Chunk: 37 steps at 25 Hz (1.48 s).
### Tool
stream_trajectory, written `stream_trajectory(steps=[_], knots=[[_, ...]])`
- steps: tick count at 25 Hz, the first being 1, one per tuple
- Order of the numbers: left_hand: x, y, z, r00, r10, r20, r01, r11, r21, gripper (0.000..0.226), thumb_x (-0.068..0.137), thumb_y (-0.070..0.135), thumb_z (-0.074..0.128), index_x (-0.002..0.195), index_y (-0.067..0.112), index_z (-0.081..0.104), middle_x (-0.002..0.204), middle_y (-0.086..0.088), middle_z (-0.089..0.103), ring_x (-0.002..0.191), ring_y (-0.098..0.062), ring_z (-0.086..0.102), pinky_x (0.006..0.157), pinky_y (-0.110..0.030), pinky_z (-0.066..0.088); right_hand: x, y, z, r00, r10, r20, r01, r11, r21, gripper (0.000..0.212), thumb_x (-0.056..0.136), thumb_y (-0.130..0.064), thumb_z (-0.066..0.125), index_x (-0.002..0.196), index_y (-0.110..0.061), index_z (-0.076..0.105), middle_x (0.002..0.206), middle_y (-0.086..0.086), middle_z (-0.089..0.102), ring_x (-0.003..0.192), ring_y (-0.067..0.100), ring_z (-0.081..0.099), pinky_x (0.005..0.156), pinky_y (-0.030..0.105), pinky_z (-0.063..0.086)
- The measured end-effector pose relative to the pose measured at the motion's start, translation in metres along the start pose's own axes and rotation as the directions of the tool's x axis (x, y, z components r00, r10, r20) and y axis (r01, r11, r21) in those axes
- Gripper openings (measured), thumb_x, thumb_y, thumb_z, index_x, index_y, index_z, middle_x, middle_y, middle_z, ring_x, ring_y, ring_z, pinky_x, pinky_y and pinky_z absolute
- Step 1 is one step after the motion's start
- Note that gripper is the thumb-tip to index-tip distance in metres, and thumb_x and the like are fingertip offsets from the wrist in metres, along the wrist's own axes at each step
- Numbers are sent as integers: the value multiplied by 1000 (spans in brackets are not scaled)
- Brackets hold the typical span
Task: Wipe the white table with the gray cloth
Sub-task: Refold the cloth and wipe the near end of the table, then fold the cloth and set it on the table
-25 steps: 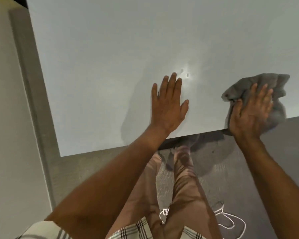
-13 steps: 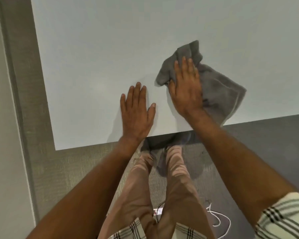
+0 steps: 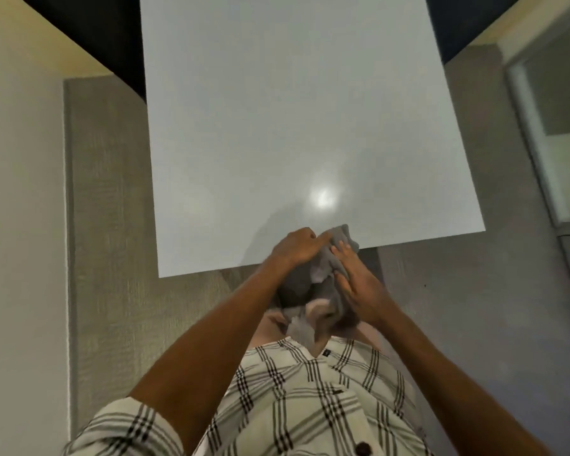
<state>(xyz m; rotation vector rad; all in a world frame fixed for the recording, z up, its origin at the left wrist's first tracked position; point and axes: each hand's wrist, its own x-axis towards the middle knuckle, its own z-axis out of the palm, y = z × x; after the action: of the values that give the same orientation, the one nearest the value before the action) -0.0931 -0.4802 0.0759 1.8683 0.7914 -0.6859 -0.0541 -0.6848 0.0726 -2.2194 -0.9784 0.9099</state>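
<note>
The white table (image 3: pixel 293 126) stretches away from me, its near edge just in front of my body. The gray cloth (image 3: pixel 320 284) is bunched up at that near edge, lifted off the top and hanging down over the edge towards my legs. My left hand (image 3: pixel 298 246) is closed on the cloth's upper part, fingers curled. My right hand (image 3: pixel 359 281) lies against the cloth's right side with its fingers held straight, pressing the fabric between both hands. A bright light glare sits on the tabletop just beyond the hands.
Gray carpet floor (image 3: pixel 112 258) surrounds the table. A pale wall (image 3: pixel 17 225) runs along the left. A glass-panelled door or partition (image 3: pixel 560 126) stands at the right. Dark flooring shows past the table's far corners.
The cloth has come off the tabletop to the near edge. My left hand left the table and closed on it; my right hand moved back with it. The view has pulled back.
</note>
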Motion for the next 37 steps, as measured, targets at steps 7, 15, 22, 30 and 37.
stream_trajectory(steps=[7,15,22,30,37], knots=[[-46,100,-49,971,165,-173,-196,964,-180,44,101,44,60,83,6,72,84,-7,72,78,-21,65,78,-40,55,11,-52,-55,974,0,-225,67,955,290,71,108,-43,50,164,-54,8,167,-7,38,139,5,54,110,30,54],[-63,155,-115,844,263,-467,-406,883,-236,29,107,39,56,87,22,68,80,7,69,72,-5,67,70,-24,51,79,-22,-141,929,158,-334,121,722,681,60,97,-47,67,152,-44,43,154,-25,47,143,7,49,117,33,46],[-71,164,-185,792,184,-582,-567,573,-592,30,105,43,60,119,21,74,117,-4,79,110,-23,76,95,-40,63,156,-39,-163,963,261,73,-179,410,894,78,92,-59,62,160,-28,37,164,-2,42,151,25,42,124,49,37],[-52,111,-273,795,9,-606,-558,400,-727,31,105,36,62,122,13,73,116,-11,79,111,-27,76,93,-42,62,243,-138,-144,978,162,130,-193,467,863,44,91,-51,77,117,-16,75,97,9,79,78,24,75,62,32,57],[11,20,-354,701,-196,-686,-464,605,-647,28,107,38,57,102,17,75,111,-13,76,105,-28,71,79,-38,57,345,-181,-169,950,283,-132,-74,615,785,15,98,-23,70,112,-26,68,109,-4,76,99,16,73,66,20,56]])
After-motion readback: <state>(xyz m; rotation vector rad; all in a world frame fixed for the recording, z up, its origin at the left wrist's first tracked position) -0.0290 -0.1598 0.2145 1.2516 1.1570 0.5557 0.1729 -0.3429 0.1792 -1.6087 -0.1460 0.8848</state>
